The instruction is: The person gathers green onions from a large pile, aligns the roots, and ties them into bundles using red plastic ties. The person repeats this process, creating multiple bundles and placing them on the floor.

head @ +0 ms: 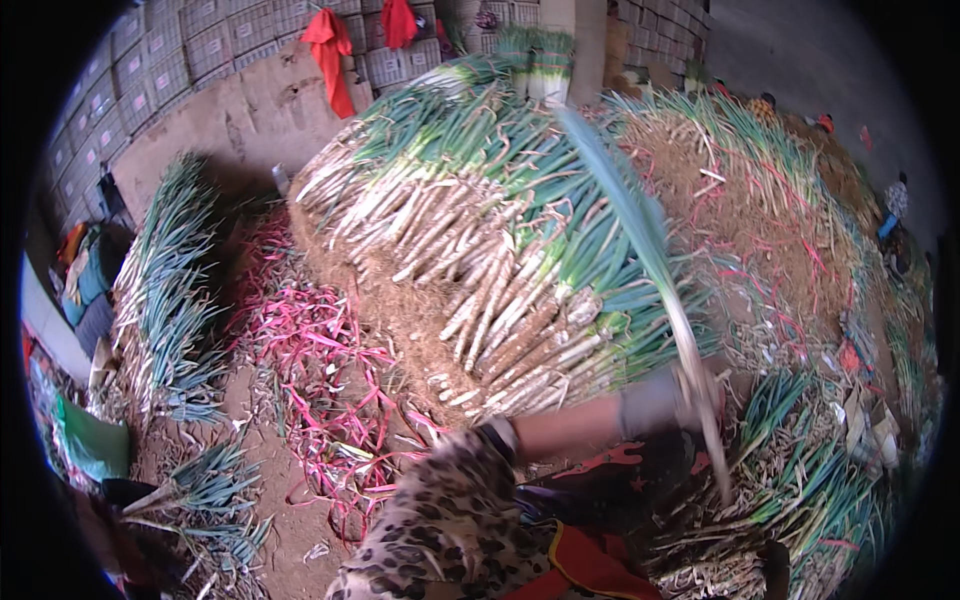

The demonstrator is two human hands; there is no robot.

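My left hand [664, 401], blurred by motion and with a greyish covering at the wrist, reaches right from a leopard-print sleeve. It is closed around the pale stalk of a long green onion [637, 217], whose leaves point up and away and whose root end points down. The exact finger positions are blurred. My right hand cannot be made out. Just beyond my left forearm lies a large heap of long green onions [480, 262], with soil on their white stalks and roots. Dark patterned cloth and a red apron [600, 562] show below the arm.
Pink ties [330, 337] litter the ground left of the heap. Another onion pile [165, 300] lies farther left. Loose leaves and onions [810, 480] cover the lower right. Stacked crates [210, 52] line the back. A person [896, 202] is at the far right.
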